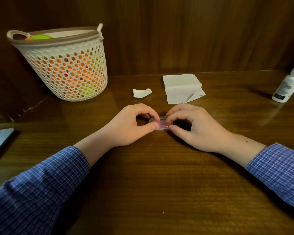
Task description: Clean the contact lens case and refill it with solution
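Both hands pinch the small clear, pink-tinted case (160, 125) low on the counter (159, 175), between them: left hand (132, 125) curled on its left end, right hand (190, 126) on its right. It looks like opening or closing the case; which is unclear. Refilling would next call for the bottle (288, 83), well apart at far right.

basket (66, 72) far left, tissues (182, 87) behind hands

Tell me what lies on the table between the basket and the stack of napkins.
In the head view, a crumpled tissue lies on the wooden table between the basket and the napkin stack; the rest of that stretch is bare wood.
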A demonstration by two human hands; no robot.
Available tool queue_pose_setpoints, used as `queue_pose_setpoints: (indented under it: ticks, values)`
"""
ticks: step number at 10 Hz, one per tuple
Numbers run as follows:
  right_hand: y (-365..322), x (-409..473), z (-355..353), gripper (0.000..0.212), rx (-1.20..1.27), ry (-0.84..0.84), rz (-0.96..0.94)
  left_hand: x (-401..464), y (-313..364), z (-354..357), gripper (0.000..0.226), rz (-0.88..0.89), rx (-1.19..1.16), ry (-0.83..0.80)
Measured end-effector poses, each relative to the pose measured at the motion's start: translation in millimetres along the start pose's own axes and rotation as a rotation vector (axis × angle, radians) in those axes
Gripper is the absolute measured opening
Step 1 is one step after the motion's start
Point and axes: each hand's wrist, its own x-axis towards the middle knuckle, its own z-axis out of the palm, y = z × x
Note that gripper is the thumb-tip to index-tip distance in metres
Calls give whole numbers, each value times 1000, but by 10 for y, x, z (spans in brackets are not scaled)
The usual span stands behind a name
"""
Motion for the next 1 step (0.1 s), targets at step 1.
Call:
queue_pose_setpoints:
  ticks: [1]
  values:
    - [-23, -30, -3, 13, 35, 28, 24, -41, 59, 43, 13, -19, -16, 74]
